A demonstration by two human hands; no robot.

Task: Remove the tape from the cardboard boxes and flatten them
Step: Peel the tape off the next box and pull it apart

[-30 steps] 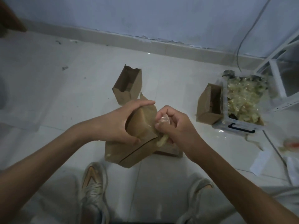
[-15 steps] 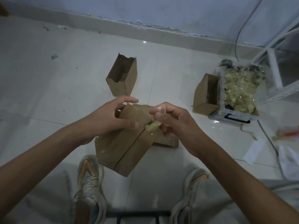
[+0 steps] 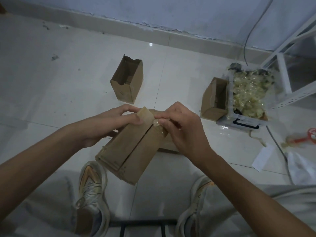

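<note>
Both hands are up over the floor working on one brown cardboard box (image 3: 131, 147) — it's a long rectangular thing, matte corrugated stuff, tilted with its far end up by the fingers and its near end hanging down between the two sneakers (image 3: 91, 189). The left hand (image 3: 109, 124) has its grip wrapped round the upper left side, thumb laid flat across a raised end flap. The right hand (image 3: 183, 127) is pinching a crumpled, glossy bit of clear tape (image 3: 156, 123) right at the top of the center seam, fingertips closed on it. The seam itself runs as a dark slit down the length of the top face. Out on the pale, shiny floor tiles (image 3: 68, 79) there's an upright box (image 3: 127, 82) with its top open and a ragged torn edge, well apart from the hands. Off to the right a second open box (image 3: 213, 101) lies tipped over, touching a clear plastic bin (image 3: 246, 106) — that one's stuffed with wadded yellowish tape and has a black handle on the front. Another bit of cardboard lies flat on the floor under the right hand, mostly hidden.
</note>
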